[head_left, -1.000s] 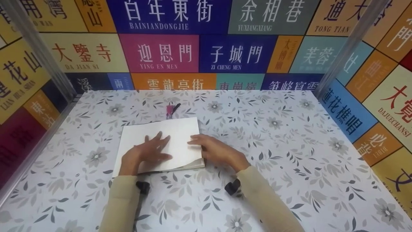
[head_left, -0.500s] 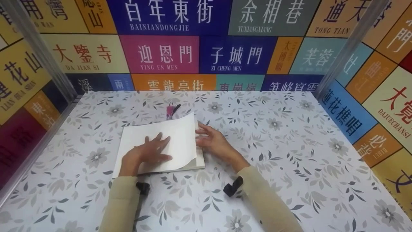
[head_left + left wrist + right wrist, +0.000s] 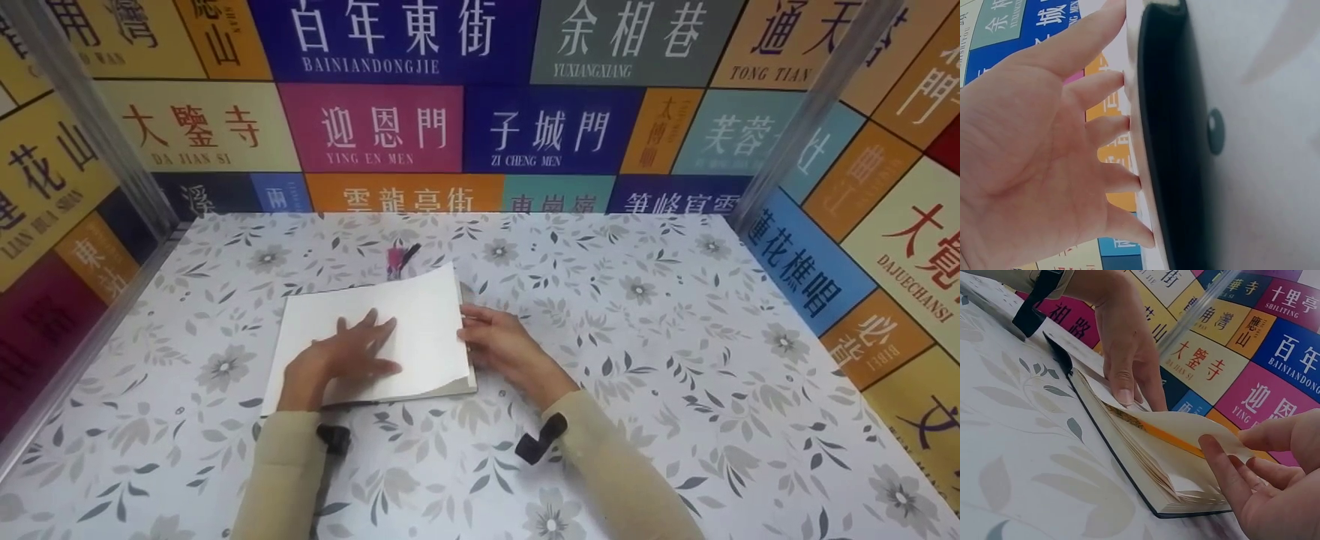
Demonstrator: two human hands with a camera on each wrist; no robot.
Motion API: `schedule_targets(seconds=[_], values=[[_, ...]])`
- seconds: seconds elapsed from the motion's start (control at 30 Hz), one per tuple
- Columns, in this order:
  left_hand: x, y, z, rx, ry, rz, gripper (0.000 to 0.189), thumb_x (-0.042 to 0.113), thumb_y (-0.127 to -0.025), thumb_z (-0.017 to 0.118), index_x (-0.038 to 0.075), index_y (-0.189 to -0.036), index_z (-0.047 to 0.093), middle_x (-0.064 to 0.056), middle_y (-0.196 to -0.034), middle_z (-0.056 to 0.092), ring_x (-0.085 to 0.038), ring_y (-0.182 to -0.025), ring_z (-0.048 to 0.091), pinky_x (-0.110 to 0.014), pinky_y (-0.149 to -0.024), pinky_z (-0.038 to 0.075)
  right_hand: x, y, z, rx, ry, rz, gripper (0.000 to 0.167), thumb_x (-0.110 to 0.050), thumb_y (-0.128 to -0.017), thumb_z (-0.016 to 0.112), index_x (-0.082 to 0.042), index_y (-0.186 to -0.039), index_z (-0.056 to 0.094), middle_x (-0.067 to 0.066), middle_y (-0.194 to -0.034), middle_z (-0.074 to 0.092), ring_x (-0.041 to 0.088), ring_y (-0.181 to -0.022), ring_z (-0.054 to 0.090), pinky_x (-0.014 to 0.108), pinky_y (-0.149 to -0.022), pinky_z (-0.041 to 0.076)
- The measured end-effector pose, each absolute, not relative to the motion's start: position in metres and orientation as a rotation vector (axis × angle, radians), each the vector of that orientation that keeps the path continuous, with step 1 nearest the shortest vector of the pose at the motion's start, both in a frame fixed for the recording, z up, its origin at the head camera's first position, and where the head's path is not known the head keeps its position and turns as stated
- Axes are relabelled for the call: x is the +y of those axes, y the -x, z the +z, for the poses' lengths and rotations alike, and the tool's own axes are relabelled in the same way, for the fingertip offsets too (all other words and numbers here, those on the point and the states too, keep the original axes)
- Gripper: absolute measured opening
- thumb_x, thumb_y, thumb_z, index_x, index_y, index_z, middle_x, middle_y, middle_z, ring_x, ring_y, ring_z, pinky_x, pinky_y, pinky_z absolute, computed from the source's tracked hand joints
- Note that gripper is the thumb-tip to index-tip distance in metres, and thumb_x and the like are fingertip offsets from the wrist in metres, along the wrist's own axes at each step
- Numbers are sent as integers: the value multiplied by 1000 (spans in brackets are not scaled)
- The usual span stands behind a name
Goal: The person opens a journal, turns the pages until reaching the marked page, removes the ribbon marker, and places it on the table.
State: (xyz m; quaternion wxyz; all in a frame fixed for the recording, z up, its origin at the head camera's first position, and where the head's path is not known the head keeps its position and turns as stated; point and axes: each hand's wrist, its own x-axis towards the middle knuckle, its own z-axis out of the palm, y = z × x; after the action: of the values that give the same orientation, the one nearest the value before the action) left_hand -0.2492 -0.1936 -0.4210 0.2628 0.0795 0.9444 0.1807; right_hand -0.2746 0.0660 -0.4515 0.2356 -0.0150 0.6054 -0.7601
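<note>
A notebook (image 3: 1143,464) with a dark cover lies open on the table, its blank white page (image 3: 427,322) facing up. My left hand (image 3: 345,352) rests on that page with fingers spread; the left wrist view has its fingertips touching the paper. At the right edge, my right hand (image 3: 510,349) pinches a page that bows upward. In the right wrist view, this lifted page (image 3: 1185,424) curves above the page stack, and an orange strip (image 3: 1168,436) shows beneath it. What the strip is, I cannot tell.
Behind the notebook lie a small pink item (image 3: 395,259) and a dark one (image 3: 410,253), too small to identify. A floral cloth (image 3: 637,450) covers the table. Colourful lettered panels (image 3: 371,127) and clear corner posts (image 3: 817,112) stand around it.
My right hand has moved from over the page to its right edge, first farther back, then slightly nearer. The page's right side has lifted and bowed. My left hand has stayed put.
</note>
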Motion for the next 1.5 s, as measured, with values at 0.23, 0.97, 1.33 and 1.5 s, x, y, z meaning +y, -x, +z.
schedule_targets(seconds=[0.23,0.97,1.33,1.5], values=[[-190,247,-417,2556,-216,626,81,50,-98,55,18,-161,17,-17,-169,2,-48,-153,-6,-69,-122,-3,64,271,-446,1708,6,-2092,58,6,-89,59,-5,-145,50,17,-143,59,18,-102,70,35,-89,60],[-149,245,-390,2259,-98,1627,70,47,-106,41,9,-160,21,-18,-167,22,-45,-147,36,-54,-114,43,50,251,-423,1852,359,-2005,55,-7,-95,63,-8,-148,48,15,-152,51,28,-127,62,38,-98,58],[-122,249,-370,2403,91,1623,59,23,-104,52,5,-156,32,-23,-147,53,-35,-130,58,-40,-88,62,44,240,-419,1767,483,-1993,56,-6,-99,54,-3,-153,39,16,-159,41,36,-139,49,43,-105,53],[-129,252,-366,2479,115,1562,52,10,-102,49,3,-153,39,-27,-138,59,-36,-119,65,-37,-81,64,42,239,-421,1755,550,-1952,54,-5,-100,50,-5,-153,39,12,-161,38,32,-142,48,46,-110,49]])
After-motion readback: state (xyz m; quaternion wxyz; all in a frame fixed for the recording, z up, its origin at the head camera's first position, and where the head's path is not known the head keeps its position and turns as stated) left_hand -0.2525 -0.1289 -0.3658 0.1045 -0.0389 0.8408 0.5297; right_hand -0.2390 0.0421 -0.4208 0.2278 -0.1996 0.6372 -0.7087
